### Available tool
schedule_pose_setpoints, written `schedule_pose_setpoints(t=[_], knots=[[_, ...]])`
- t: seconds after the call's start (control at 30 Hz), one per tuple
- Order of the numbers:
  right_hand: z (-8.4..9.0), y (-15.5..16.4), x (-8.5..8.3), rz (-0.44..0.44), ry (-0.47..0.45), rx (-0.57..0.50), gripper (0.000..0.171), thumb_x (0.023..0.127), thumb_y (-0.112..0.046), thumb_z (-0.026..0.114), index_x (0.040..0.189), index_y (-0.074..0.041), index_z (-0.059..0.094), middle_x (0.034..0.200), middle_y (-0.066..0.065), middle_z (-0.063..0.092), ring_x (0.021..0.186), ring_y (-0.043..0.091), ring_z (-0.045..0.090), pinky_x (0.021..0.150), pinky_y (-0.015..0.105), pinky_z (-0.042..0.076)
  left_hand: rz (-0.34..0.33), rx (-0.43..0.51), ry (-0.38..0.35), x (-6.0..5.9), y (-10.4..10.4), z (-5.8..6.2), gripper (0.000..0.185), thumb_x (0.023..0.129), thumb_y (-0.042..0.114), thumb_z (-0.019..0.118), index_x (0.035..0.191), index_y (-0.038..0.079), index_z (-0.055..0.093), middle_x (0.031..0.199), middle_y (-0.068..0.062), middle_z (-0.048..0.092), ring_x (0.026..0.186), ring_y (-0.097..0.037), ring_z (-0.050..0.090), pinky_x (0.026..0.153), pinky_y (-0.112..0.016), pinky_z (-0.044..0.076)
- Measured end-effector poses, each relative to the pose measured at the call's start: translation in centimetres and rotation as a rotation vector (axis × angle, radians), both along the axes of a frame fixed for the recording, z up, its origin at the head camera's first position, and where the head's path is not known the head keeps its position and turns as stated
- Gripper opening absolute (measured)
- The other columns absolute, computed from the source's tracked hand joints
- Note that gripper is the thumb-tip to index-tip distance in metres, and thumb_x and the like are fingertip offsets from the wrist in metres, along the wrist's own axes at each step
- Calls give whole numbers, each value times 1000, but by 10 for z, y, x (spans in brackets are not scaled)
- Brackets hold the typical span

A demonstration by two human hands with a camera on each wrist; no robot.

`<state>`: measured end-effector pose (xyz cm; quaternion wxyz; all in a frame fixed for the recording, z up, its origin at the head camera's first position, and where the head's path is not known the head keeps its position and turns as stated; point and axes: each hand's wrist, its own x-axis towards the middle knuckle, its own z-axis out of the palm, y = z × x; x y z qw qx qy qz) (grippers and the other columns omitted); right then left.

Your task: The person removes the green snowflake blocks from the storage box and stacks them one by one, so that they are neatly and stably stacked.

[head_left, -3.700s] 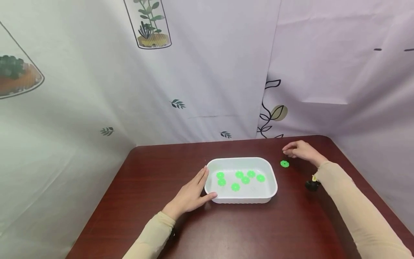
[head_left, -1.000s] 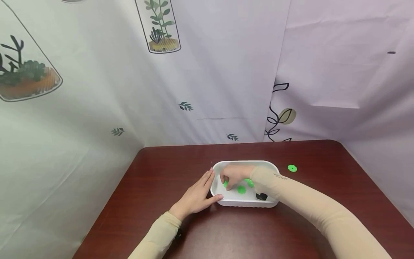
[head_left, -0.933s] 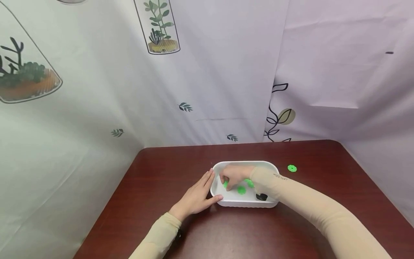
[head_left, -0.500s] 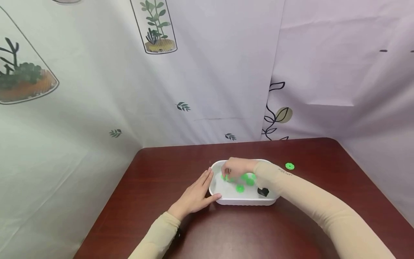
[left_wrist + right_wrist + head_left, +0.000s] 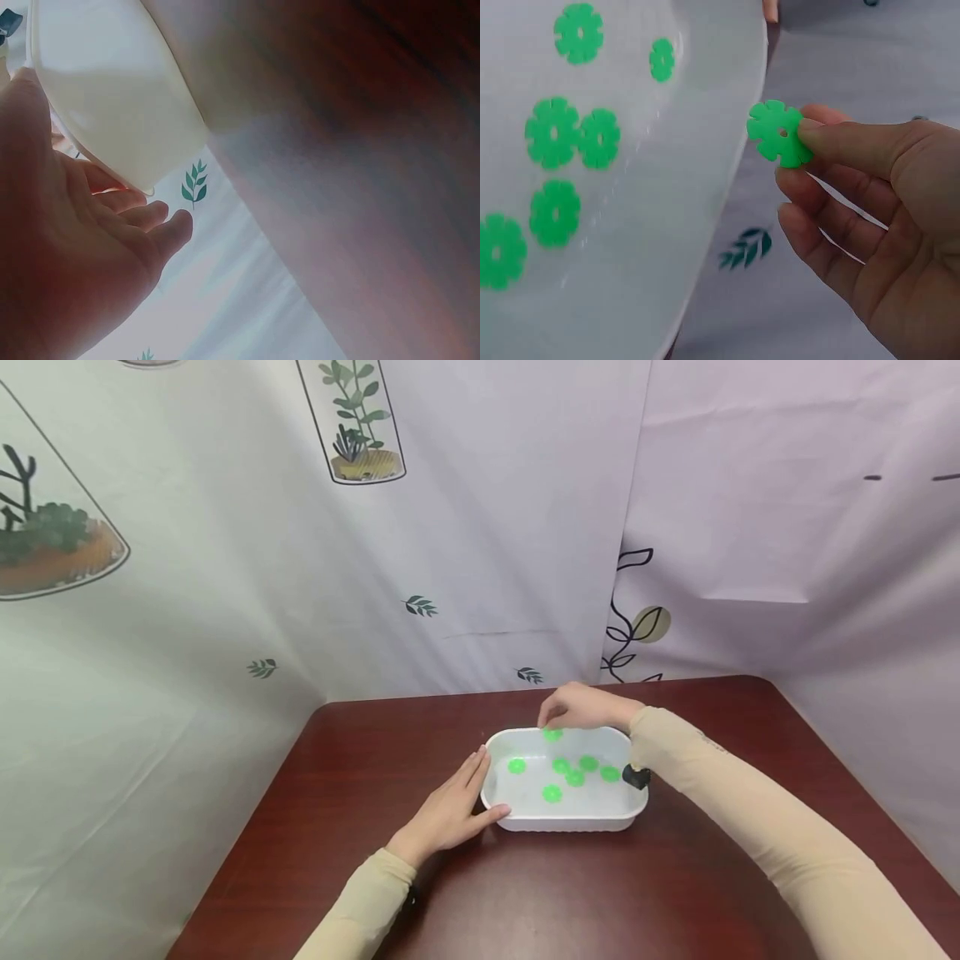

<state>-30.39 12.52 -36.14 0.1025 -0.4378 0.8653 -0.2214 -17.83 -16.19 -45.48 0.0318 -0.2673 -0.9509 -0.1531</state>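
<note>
A white oval-cornered plastic tray (image 5: 562, 824) stands on the table, with several green notched flower-shaped discs (image 5: 552, 793) lying flat in it. My right hand (image 5: 583, 706) is over the tray's far rim and pinches one green disc (image 5: 772, 133) between thumb and forefinger; its notches and centre hole show in the right wrist view. My left hand (image 5: 450, 810) rests along the tray's left end, fingers extended against the outside and thumb at the near rim. In the left wrist view the left fingers (image 5: 172, 232) lie beside the pale tray wall (image 5: 120, 90).
The dark red-brown table (image 5: 480, 893) reaches back to a white cloth backdrop (image 5: 510, 527) printed with plants. A black wrist camera (image 5: 636, 776) hangs under the right sleeve, over the tray's right end. The right sleeve (image 5: 675, 743) covers part of the table's right side.
My right hand came from the table's right side into the tray, took a green disc at its left, then lifted it up and rightward. The loose disc on the table is now out of sight.
</note>
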Motion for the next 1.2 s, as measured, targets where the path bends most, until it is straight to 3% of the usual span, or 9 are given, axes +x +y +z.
schedule_pose_setpoints(t=[0.33, 0.63, 0.97, 1.2], knots=[[4, 72, -4, -254, -14, -31, 18, 96, -10, 67, 111, -7, 77, 109, 5, 74, 104, 24, 68, 90, 46, 54, -7, 5, 3, -1, 1, -2, 96, 96, 68, 48, 159, 1, 22, 167, -13, 16, 152, -27, 21, 117, -41, 30], [-10, 129, -3, -427, 30, -73, 19, 94, -4, 68, 112, -3, 76, 106, 11, 75, 90, 22, 71, 79, 43, 55, 1, 13, -26, 0, 1, -1, 98, 95, 70, 48, 160, 2, 21, 168, -10, 16, 153, -27, 20, 117, -42, 30], [-42, 156, 7, -512, 74, -108, 22, 95, -2, 67, 115, 2, 73, 106, 15, 74, 89, 24, 70, 82, 48, 55, -1, 8, -22, -1, 0, 1, 98, 95, 71, 47, 160, 3, 19, 168, -10, 14, 153, -24, 18, 117, -41, 30], [-54, 165, 10, -557, 24, -105, 19, 94, -4, 68, 110, 4, 75, 105, 17, 74, 90, 27, 70, 83, 50, 55, 7, 16, -30, -1, 0, 1, 98, 95, 70, 49, 160, 3, 19, 168, -9, 14, 153, -24, 19, 117, -42, 30]])
